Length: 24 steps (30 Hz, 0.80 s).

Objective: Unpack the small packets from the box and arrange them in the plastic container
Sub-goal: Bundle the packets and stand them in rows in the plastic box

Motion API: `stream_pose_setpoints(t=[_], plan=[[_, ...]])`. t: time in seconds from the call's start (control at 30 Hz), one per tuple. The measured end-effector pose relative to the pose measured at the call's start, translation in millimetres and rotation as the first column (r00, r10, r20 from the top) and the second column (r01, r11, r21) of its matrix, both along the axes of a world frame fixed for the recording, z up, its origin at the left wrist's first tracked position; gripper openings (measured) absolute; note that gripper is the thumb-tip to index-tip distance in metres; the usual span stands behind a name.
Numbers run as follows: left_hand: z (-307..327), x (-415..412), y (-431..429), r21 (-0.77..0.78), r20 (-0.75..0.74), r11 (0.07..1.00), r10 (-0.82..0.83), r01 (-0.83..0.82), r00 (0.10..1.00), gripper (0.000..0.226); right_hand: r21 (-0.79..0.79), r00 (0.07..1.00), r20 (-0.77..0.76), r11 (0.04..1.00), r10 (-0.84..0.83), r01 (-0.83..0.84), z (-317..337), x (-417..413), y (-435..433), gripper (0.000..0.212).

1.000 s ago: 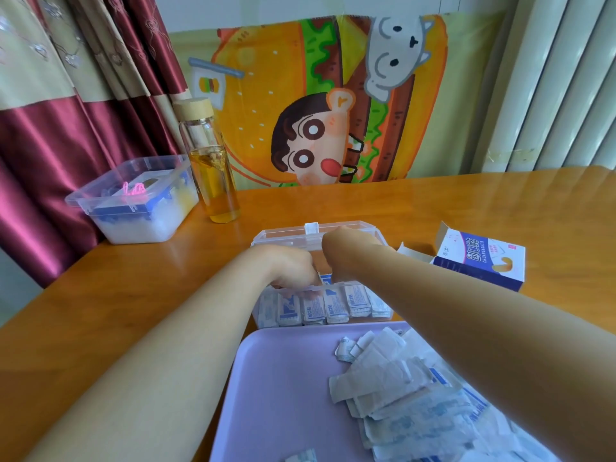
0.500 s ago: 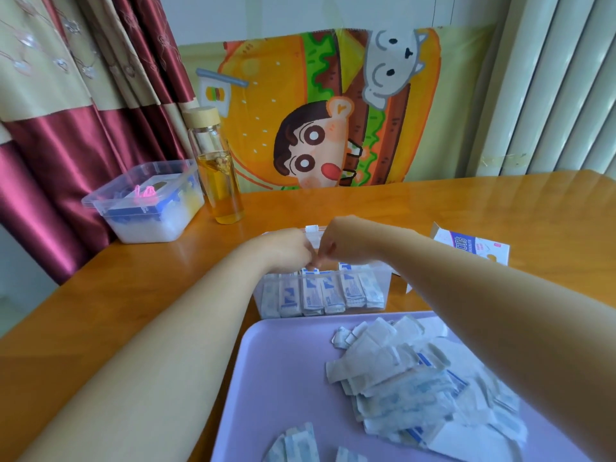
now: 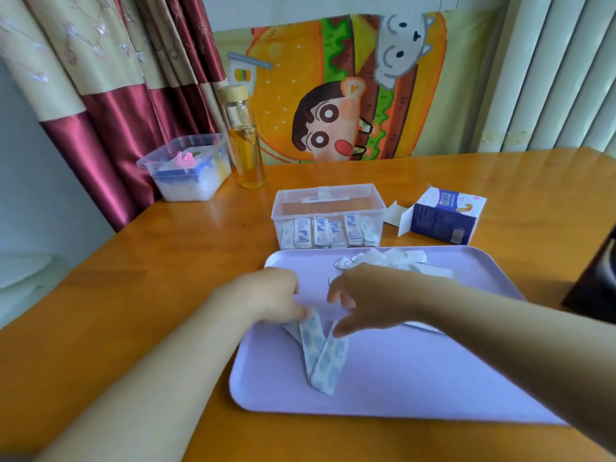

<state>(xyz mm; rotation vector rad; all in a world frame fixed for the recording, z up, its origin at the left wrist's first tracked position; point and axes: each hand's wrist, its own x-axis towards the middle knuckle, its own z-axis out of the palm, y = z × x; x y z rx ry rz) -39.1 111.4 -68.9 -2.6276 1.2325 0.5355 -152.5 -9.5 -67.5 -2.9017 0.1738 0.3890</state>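
Note:
A clear plastic container [image 3: 328, 208] stands open mid-table, with a row of small packets [image 3: 328, 232] upright along its front wall. To its right lies the blue and white box [image 3: 440, 220], its flap open. In front is a lilac tray [image 3: 416, 378]. On it lie a few long packets [image 3: 321, 356], crossed over each other, and a loose pile of packets [image 3: 383, 256] at the far side. My left hand [image 3: 266, 295] pinches the top end of one crossed packet. My right hand [image 3: 370, 298] hovers with fingers spread, its thumb touching another packet's end.
A glass bottle of yellow liquid [image 3: 245, 145] and a second plastic tub [image 3: 186, 171] with blue and pink things stand at the back left, by the curtain. A dark object [image 3: 593, 281] sits at the right edge. The table's left corner [image 3: 126, 235] is near.
Both hands have drawn back from the clear container toward me, down onto the tray's near-left part, where they now touch the crossed packets. The camera view has tilted with them.

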Motion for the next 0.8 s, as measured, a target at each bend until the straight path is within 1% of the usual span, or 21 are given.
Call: stream_pose_setpoints(t=[0.07,0.1,0.2,0.3,0.4,0.5,0.53,0.6,0.67,0.7,0.8], plan=[[-12,-8,6,0.007,0.014,0.999,0.046,-0.046,0.999,0.056,-0.016,1.0,-0.019,1.0,-0.021,0.021,-12,-2,9,0.066],[-18,-10,7,-0.013,0.007,0.998,0.064,-0.064,0.998,0.057,-0.011,0.999,-0.027,1.0,-0.023,0.023,-16,-1,11,0.069],[-29,-17,8,-0.162,-0.046,0.98,0.112,-0.119,0.993,0.059,0.064,0.999,-0.005,0.997,-0.049,0.049,-24,-1,14,0.076],[-34,-21,5,-0.327,-0.178,0.934,0.086,-0.142,0.98,0.064,0.152,0.996,0.034,0.985,-0.087,0.081,-31,-2,14,0.085],[-39,-21,2,-0.459,-0.342,0.871,0.007,-0.173,0.94,0.057,0.202,0.99,0.082,0.975,-0.115,0.096,-36,-6,16,0.084],[-43,-20,5,-0.502,-0.488,0.824,-0.02,-0.262,0.873,0.062,0.22,0.982,0.102,0.967,-0.157,0.132,-38,-10,16,0.082],[-43,-20,8,-0.508,-0.535,0.806,-0.019,-0.304,0.845,0.064,0.218,0.981,0.101,0.965,-0.168,0.143,-38,-11,15,0.079],[-43,-21,13,-0.53,-0.597,0.761,-0.022,-0.374,0.802,0.065,0.193,0.981,0.1,0.97,-0.168,0.146,-36,-13,15,0.066],[-43,-22,20,-0.55,-0.584,0.745,-0.019,-0.378,0.812,0.063,0.14,0.986,0.1,0.983,-0.135,0.12,-34,-14,16,0.054],[-44,-23,24,-0.545,-0.55,0.765,-0.018,-0.343,0.835,0.06,0.1,0.989,0.098,0.99,-0.112,0.103,-34,-15,18,0.052],[-40,-32,29,-0.478,-0.42,0.872,-0.118,-0.109,0.9,0.047,-0.033,0.996,0.062,0.998,-0.059,0.061,-31,-17,18,0.051]])
